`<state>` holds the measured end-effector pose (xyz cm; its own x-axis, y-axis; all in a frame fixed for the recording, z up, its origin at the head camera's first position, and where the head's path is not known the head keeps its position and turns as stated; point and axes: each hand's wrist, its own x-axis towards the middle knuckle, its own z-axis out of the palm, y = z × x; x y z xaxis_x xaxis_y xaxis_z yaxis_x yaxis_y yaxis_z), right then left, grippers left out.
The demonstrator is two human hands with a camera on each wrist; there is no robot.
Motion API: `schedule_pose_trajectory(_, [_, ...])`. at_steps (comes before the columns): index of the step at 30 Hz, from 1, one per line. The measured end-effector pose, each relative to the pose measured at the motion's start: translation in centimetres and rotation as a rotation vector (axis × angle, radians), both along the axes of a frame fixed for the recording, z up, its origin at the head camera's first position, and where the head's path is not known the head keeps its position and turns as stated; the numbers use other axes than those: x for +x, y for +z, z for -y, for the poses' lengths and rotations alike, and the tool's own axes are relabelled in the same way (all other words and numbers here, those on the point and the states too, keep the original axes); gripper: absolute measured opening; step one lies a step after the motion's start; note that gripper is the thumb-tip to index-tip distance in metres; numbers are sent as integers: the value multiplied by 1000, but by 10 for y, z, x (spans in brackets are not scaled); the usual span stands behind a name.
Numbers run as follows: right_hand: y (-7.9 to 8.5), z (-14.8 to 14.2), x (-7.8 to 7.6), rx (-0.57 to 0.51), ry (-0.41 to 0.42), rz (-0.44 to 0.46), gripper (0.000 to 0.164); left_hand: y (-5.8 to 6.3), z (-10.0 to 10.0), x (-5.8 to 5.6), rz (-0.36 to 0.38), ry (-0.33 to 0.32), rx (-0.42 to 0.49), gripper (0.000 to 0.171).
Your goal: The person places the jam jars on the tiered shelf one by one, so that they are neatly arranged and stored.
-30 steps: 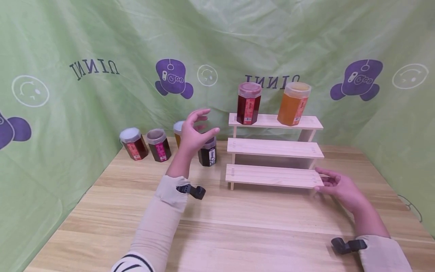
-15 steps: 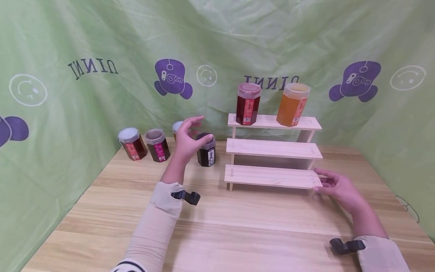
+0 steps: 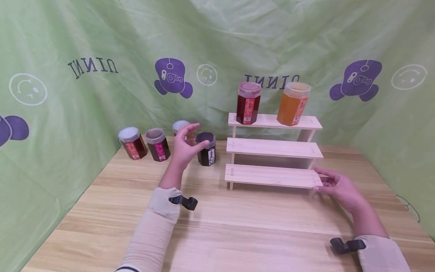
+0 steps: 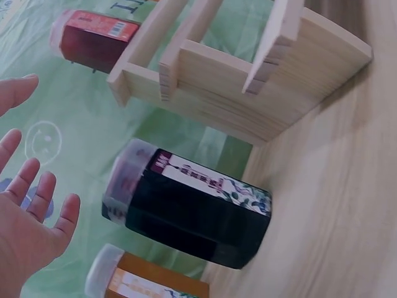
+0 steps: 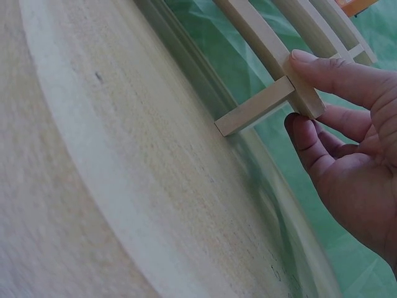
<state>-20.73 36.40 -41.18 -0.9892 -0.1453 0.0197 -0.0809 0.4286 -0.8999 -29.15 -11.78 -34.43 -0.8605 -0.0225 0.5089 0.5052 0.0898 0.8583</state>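
My left hand point(image 3: 183, 149) is held with fingers spread beside and above the dark jar point(image 3: 205, 155), which stands on the table left of the shelf. In the left wrist view, a gap shows between the fingers and that jar's translucent lid point(image 4: 129, 177). An amber jar point(image 3: 180, 124) behind is partly hidden by the hand. My right hand point(image 3: 343, 190) grips the right end of the bottom step of a three-tier wooden shelf point(image 3: 272, 176), thumb on one side and fingers on the other in the right wrist view.
On the top step stand a dark red jar point(image 3: 249, 105) at left and an orange jar point(image 3: 293, 105) at right. Farther left on the table point(image 3: 238, 226) are a red jar with a white lid point(image 3: 134, 145) and a dark jar with a pink label point(image 3: 159, 146). A green curtain hangs behind.
My left hand has moved down and slightly left, from over the dark jar to beside its lid, uncovering more of it. The right hand keeps its hold on the shelf.
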Motion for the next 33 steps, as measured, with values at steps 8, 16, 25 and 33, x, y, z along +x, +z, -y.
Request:
schedule_pose_trajectory(8, [3, 2, 1, 27, -14, 9, 75, -15, 4, 1, 50, 25, 21, 60])
schedule_pose_trajectory(16, [-1, 0, -1, 35, -12, 7, 75, -31, 8, -5, 106, 50, 32, 68])
schedule_pose_trajectory(25, [-2, -1, 0, 4, -8, 0, 74, -47, 12, -11, 153, 60, 31, 73])
schedule_pose_trajectory(33, [0, 0, 1, 19, -11, -4, 74, -55, 14, -14, 213, 32, 41, 79])
